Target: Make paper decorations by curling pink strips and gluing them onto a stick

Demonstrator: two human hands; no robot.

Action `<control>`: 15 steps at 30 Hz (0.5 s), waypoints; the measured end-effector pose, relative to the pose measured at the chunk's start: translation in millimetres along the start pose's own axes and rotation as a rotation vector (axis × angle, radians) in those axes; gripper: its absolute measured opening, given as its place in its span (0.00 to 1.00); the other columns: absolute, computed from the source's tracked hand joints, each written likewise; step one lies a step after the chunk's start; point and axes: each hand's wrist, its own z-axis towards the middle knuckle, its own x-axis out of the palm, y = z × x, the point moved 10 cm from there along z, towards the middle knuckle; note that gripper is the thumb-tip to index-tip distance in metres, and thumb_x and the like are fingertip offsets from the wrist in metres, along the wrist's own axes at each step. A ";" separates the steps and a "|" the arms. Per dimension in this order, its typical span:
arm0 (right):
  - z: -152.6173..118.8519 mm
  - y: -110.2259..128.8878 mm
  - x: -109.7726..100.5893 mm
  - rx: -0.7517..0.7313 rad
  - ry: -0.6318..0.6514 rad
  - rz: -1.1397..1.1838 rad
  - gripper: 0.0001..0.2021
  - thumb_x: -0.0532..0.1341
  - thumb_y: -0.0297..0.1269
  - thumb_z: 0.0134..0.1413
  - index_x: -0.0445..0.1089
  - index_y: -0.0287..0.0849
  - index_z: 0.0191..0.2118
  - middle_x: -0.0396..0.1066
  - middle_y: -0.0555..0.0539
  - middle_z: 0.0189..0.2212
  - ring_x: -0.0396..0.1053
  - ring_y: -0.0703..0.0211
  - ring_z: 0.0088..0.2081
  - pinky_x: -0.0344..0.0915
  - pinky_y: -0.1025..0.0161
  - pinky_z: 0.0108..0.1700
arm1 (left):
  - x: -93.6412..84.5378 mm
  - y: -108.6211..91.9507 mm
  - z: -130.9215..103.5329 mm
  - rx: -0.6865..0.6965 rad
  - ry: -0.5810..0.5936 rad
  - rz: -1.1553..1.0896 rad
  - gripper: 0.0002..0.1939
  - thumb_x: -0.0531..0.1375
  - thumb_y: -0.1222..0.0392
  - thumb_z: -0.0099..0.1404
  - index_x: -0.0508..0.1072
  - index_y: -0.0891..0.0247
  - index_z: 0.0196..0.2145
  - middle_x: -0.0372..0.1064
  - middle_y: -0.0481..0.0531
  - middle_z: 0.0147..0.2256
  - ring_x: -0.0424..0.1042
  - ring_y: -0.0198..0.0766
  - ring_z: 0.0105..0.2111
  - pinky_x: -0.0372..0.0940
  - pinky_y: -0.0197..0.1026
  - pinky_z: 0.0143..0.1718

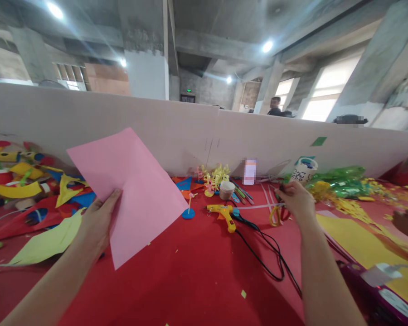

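At left of the frame my left grip (97, 217) pinches the flat pink four-sided sheet of paper (141, 190) by its left edge, thumb on top, holding it raised left of centre above the red-covered desk (177, 280); light, even pressure should avoid creases. Past the yellow plastic glue gun (223, 209) near the centre, my right grip (298, 202) bends its fingers beside the yellow-looped scissors (272, 217), though I cannot tell whether it pinches them; points are best kept away from the sheet.

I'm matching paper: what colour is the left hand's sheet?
Pink sheet, clearest in the head view.
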 end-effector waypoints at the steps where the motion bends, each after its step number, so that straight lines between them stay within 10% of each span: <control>1: -0.2 0.2 1.3 0.001 0.027 -0.031 0.12 0.59 0.47 0.40 0.63 0.43 0.27 0.71 0.47 0.24 0.68 0.55 0.26 0.61 0.61 0.29 | 0.5 0.5 0.2 -0.003 0.007 -0.005 0.07 0.63 0.68 0.52 0.72 0.66 0.31 0.73 0.43 0.19 0.68 0.30 0.15 0.67 0.30 0.19; 15: -16.2 38.6 -44.2 -0.009 -0.311 0.105 0.10 0.58 0.43 0.45 0.63 0.42 0.32 0.72 0.43 0.31 0.70 0.51 0.35 0.63 0.59 0.38 | 2.8 0.5 -2.7 -0.010 0.033 -0.009 0.06 0.61 0.69 0.53 0.73 0.65 0.31 0.73 0.43 0.20 0.68 0.30 0.14 0.66 0.30 0.17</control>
